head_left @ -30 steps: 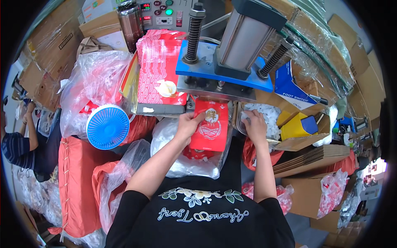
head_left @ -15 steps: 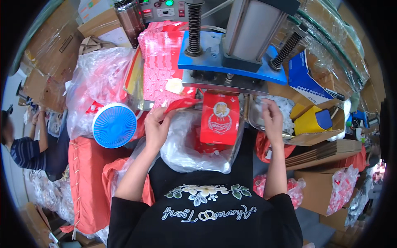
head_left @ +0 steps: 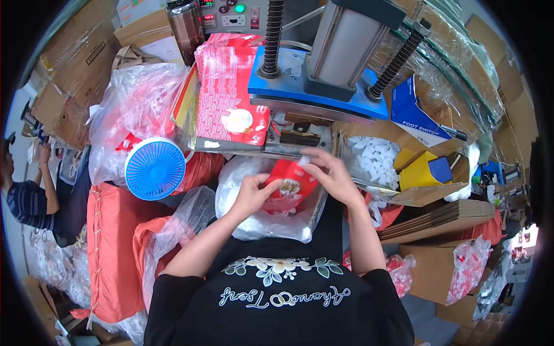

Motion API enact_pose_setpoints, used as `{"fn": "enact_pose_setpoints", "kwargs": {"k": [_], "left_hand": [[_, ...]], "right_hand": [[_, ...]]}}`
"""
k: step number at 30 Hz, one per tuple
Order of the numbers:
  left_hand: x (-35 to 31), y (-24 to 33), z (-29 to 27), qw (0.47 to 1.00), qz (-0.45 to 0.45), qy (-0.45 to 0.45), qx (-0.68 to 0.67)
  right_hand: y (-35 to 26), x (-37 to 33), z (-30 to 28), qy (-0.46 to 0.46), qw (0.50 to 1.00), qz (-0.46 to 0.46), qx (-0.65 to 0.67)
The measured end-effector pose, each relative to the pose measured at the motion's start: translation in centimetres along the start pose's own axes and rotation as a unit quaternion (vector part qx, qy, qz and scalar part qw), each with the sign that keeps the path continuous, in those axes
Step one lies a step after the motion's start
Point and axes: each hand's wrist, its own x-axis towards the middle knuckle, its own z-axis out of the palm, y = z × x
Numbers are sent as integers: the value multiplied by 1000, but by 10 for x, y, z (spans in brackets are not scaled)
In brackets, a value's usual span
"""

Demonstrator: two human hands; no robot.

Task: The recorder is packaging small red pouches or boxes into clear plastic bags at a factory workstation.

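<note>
2 hands, both busy at 1 red pouch [head_left: 293, 174], which sits below the press [head_left: 332, 86], over a plastic-lined bin [head_left: 245, 226]. Left hand [head_left: 254, 193] pinches the pouch's left side; right hand [head_left: 330, 177] has thumb and fingers closed on 1 small white piece [head_left: 304, 161], at the pouch's upper end. Can't tell if that hand also touches the pouch. Pouch tilted, long axis slanting, upper end toward the press and a bit right, lower end toward the bin; printed patch faces up.

Containers: bin below press, contents mostly hidden. Clear tray right of press, loose white pieces [head_left: 374, 158] heaped in it, too many to count. Open carton [head_left: 441, 190] farther right, 1 yellow-and-blue container [head_left: 424, 171] in it. 1 blue-and-white box [head_left: 416, 109] right of press, open. Clear bag [head_left: 138, 95] left of press, red stuff inside, uncountable.

Also left of press: 1 stack of red patterned pouches [head_left: 225, 86], number unclear; 1 blue fan [head_left: 154, 170].
</note>
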Motion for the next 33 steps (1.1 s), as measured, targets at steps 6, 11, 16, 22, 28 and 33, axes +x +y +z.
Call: {"fn": "enact_pose_setpoints", "kwargs": {"k": [6, 11, 16, 22, 28, 33], "left_hand": [[42, 33, 26, 968, -86, 86, -218], [61, 33, 28, 952, -108, 84, -274], [68, 24, 11, 967, -86, 83, -223], [49, 19, -66, 807, 217, 266, 481], [9, 27, -84, 880, 208, 249, 347], [-6, 36, -44, 983, 118, 127, 61]], "right_hand": [[4, -12, -50, 267, 890, -19, -370], [39, -34, -84, 257, 811, 90, -517], [70, -16, -74, 257, 806, 23, -532], [64, -6, -73, 334, 790, -106, -502], [59, -12, -74, 327, 929, -47, -167], [6, -9, -26, 247, 931, -134, -232]]}}
